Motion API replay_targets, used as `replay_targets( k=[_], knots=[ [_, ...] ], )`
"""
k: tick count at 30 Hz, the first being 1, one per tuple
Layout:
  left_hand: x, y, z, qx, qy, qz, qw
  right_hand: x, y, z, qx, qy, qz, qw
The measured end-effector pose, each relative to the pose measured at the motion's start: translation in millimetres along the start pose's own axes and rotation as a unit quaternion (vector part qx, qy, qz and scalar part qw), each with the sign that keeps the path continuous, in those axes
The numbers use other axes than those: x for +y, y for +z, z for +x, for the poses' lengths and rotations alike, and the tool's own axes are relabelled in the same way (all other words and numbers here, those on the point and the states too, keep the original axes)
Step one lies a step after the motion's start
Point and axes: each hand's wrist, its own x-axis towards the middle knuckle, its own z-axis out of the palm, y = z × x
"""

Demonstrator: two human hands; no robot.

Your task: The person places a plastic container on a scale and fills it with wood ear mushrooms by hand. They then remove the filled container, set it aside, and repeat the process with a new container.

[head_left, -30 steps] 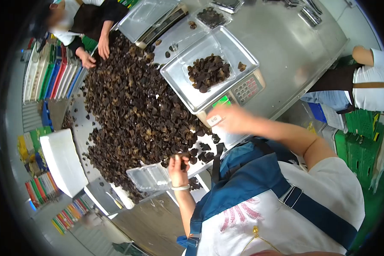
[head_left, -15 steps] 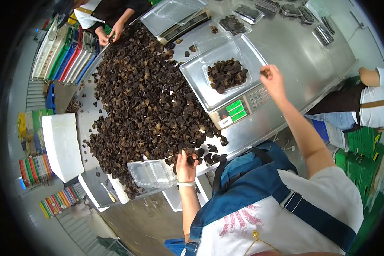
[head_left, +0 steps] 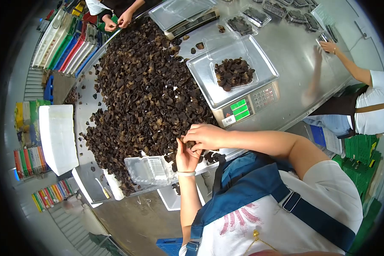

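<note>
My left hand [head_left: 187, 158], with a white band at the wrist, is raised at the near edge of the big heap of dark dried fungus [head_left: 141, 94]. My right hand [head_left: 205, 136] meets it, its fingers bent over dark pieces between the two hands. Both hands hold some of this fungus, partly covered by the fingers. Beyond them a metal tray [head_left: 200, 91] on a digital scale [head_left: 260, 99] carries an open clear plastic box with a small pile of fungus [head_left: 234, 73]. An empty clear box [head_left: 148, 171] lies left of my left hand.
A second scale [head_left: 192, 21] stands at the back. Filled clear boxes [head_left: 256, 16] lie at the far right. One co-worker's hands [head_left: 117, 20] are at the heap's far end; another's hand [head_left: 328, 47] touches a box. A white foam block [head_left: 59, 138] is at left.
My right hand has moved from beside the scale tray down to my left hand. The co-worker at right has reached an arm out over the table to a box.
</note>
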Motion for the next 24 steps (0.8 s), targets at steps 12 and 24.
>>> replay_targets(
  k=[12,24],
  knots=[
    [-19.2,11.8,20.3,0.025,0.005,-0.001,1.000,129.4,-173.4,-2.3,0.089,0.189,-0.476,0.854],
    [-23.5,32.2,17.0,-0.096,0.005,0.014,0.995,12.2,-110.7,-3.8,0.154,0.035,-0.142,0.977]
  ],
)
